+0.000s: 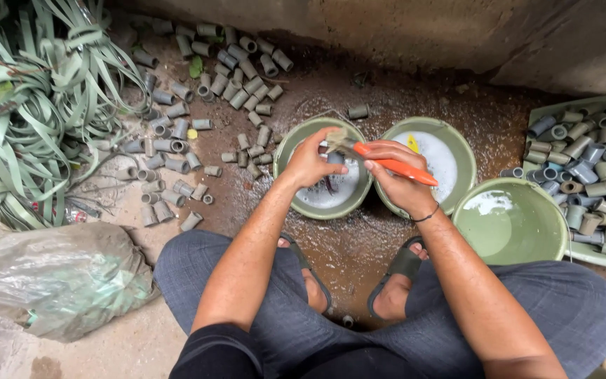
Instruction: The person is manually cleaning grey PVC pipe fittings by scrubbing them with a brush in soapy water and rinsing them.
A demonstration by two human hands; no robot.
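Hands over the soapy bowl (296, 200): right (395, 175) grips orange brush (387, 163), left (310, 163) clasps grey fitting (336, 158).

Green strips (29, 105) heap beside a crumpled plastic bag (50, 277) (dusty), on wet ground (359, 245).

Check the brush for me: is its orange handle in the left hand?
No, the right hand grips the orange-handled brush, while the left hand holds a small grey pipe fitting over the soapy bowl.
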